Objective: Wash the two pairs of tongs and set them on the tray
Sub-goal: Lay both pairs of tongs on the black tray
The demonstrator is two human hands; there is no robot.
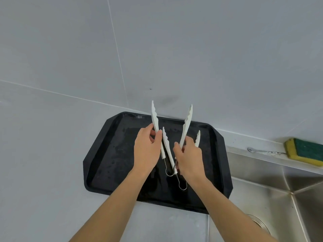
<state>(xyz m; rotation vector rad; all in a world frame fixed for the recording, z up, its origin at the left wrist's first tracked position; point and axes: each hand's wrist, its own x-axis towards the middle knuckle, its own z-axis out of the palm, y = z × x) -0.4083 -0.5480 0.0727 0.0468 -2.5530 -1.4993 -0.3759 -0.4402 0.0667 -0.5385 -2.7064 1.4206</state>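
A black tray (108,154) lies on the grey counter against the wall, its surface wet. My left hand (146,149) grips one pair of white tongs (155,119) by an arm, tips pointing up and away, its wire loop hanging just above the tray. My right hand (188,158) holds the second pair of white tongs (187,123) the same way, tips up and spread, wire loop low over the tray's middle. Both pairs are held over the tray, close together, and their lower ends cross between my hands.
A steel sink (279,198) sits to the right of the tray, with its drain (258,222) near the bottom. On the ledge behind the sink lie a yellow-and-green sponge (304,151) and a metal spoon (262,151). Grey tiled wall rises behind.
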